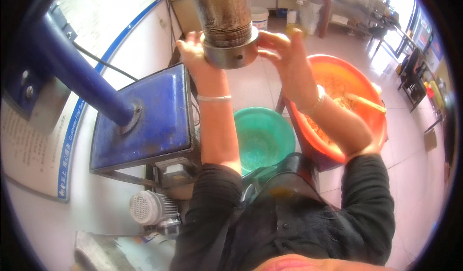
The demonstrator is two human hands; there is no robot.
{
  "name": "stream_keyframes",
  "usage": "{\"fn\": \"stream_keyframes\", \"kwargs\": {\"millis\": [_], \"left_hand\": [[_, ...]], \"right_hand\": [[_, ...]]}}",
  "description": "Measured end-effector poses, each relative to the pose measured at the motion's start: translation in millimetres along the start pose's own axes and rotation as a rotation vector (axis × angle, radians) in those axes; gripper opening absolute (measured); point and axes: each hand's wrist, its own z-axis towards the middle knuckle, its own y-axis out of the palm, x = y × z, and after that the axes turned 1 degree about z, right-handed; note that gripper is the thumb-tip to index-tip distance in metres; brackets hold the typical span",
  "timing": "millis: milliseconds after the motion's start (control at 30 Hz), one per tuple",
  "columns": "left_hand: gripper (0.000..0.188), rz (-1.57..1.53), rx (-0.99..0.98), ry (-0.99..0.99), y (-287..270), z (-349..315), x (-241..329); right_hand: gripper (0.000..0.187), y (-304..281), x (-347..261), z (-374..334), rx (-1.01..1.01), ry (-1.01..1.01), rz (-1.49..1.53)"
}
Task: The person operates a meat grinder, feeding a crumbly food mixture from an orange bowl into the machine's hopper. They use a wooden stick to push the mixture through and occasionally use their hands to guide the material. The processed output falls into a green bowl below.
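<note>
A heavy steel cylinder [222, 3] hangs down at the top middle, with a worn thread near its lower end. Around that end sits a steel ring collar [231, 54] with a small hole in its side. My left hand [195, 54] presses against the collar's left side, its fingertips partly hidden behind the metal. From the right, my right hand [294, 66] has its fingers on the collar's rim, the thumb raised away. Between them the two hands hold the collar.
A green basin [265, 138] stands below the cylinder. To its right, a large orange tub [378, 133] holds an orange shredded mass and a wooden-looking stick [366, 102]. At left are a blue metal stand [154, 121] with a blue post [91, 73], and a motor [149, 208].
</note>
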Motion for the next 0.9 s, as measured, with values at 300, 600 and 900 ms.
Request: {"fn": "stream_keyframes", "kwargs": {"millis": [300,600,900], "left_hand": [[0.063,0.692,0.025,0.673,22.7,-47.7,-27.7],[0.059,0.064,-0.016,0.321,36.7,-64.0,-29.9],[0.069,0.004,0.105,0.124,12.7,-16.1,3.9]], "right_hand": [[0.063,35.0,-5.5,45.6,0.177,0.228,0.087],[0.076,-10.7,16.0,35.1,0.015,-0.092,-0.137],[0.075,-30.4,-1.6,11.7,-0.11,-0.015,0.068]]}}
